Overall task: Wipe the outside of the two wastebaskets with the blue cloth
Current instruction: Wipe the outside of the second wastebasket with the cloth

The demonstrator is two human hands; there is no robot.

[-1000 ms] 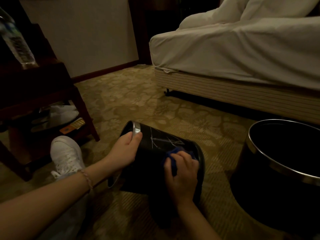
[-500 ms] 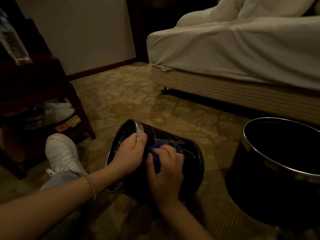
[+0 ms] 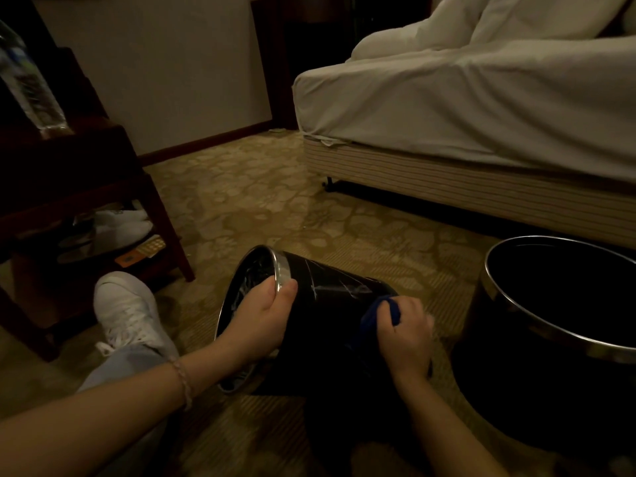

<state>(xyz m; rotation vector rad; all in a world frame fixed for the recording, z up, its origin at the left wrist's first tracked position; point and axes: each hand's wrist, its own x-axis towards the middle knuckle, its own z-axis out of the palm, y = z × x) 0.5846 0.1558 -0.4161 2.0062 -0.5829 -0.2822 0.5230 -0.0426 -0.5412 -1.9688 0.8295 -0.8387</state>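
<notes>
A small black wastebasket [image 3: 330, 297] with a silver rim lies on its side on the carpet, mouth facing left. My left hand [image 3: 260, 320] grips its rim, thumb on the outer wall and fingers inside. My right hand [image 3: 404, 335] holds the blue cloth [image 3: 380, 309] bunched against the basket's side near its base end. A second, larger black wastebasket [image 3: 516, 318] with a silver rim stands upright at the right, untouched.
A bed [image 3: 481, 108] with white sheets fills the back right. A dark wooden side table [image 3: 69, 173] stands at the left with a plastic bottle [image 3: 27, 80] on top and items on its lower shelf. My white shoe [image 3: 127, 311] rests on the patterned carpet.
My right hand has slid the blue cloth along the lying basket's wall, from near the rim toward its base end. My left hand keeps its grip on the rim.
</notes>
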